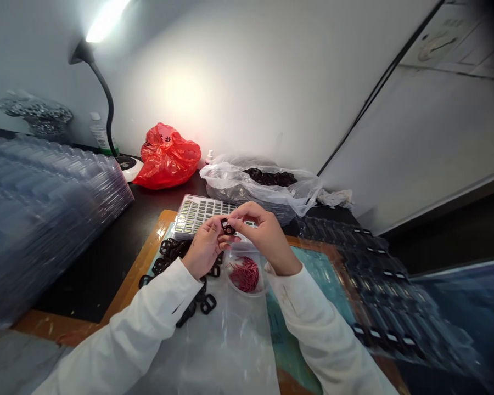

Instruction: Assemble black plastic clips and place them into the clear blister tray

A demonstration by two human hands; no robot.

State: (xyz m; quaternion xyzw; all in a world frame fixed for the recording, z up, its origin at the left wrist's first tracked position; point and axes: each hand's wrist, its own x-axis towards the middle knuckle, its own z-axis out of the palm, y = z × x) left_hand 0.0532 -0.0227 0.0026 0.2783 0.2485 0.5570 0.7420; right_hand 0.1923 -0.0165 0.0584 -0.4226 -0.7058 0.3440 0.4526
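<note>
Between the fingertips of both hands is a small black plastic part (228,227) with openings in it. My left hand (207,244) pinches it from the left, fingers curled beneath. From the right, my right hand (267,233) grips its edge with thumb and forefinger. A loose pile of similar black parts (175,249) lies under and beside my left wrist. Below the hands stands a clear tub (229,282) with thin pinkish-red pieces (245,274) in it. Behind the hands lies a tray (193,215) with rows of small rectangular pieces, partly covered by my fingers.
Stacked clear plastic trays (57,203) fill the left side. More clear trays (379,280), some with dark parts, lie at right. A red bag (167,156), an open clear bag (230,178) of black parts and a lit lamp (107,93) stand along the wall.
</note>
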